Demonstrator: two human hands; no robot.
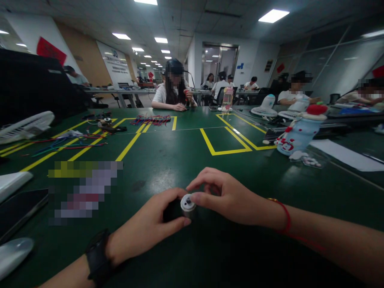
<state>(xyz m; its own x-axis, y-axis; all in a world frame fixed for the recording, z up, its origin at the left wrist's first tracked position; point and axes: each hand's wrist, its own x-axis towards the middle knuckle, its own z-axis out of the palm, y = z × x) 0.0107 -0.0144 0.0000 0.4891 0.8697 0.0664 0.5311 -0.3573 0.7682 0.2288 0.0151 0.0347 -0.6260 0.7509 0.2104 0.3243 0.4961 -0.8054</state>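
Observation:
A small cylindrical metal motor (188, 205) stands upright on the green table, its pale round end with a short dark shaft facing up. My left hand (150, 220), with a black watch at the wrist, grips it from the left, index finger at the far side and thumb at the near side. From the right, my right hand (223, 196) curls its thumb and index finger about the top rim; the thumb tip lies beside the shaft. Its other fingers are bent, and a red string circles that wrist.
Bundled coloured wires (153, 120) and loose wires (72, 138) lie across the table. To the right stand a light-blue bottle (300, 134) and a white sheet (348, 154). A phone (21, 210) and a white mouse (15, 256) lie at left. A person (174, 90) sits opposite.

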